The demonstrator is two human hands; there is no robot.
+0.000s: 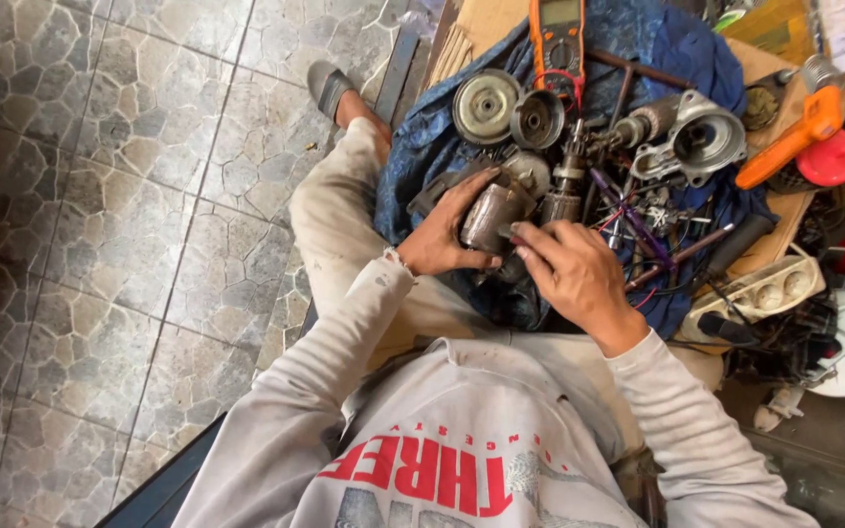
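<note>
Motor core (491, 217), cylindrical, grey-brown, sits at frame centre on blue cloth (422, 147). Left hand (447, 230) wraps it from 9 o'clock, fingers closed around the body. Right hand (569, 269) meets it from 4 o'clock, fingertips pinched on its near end. Round metal covers (486, 106) lie at 12 o'clock; orange multimeter (557, 34) beyond; aluminium housing (701, 137) at 2 o'clock.

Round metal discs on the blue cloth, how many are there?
2: a flat grey ridged metal disc and a darker cup-shaped metal disc beside it, both above the hands. Others may hide in the clutter.
</note>
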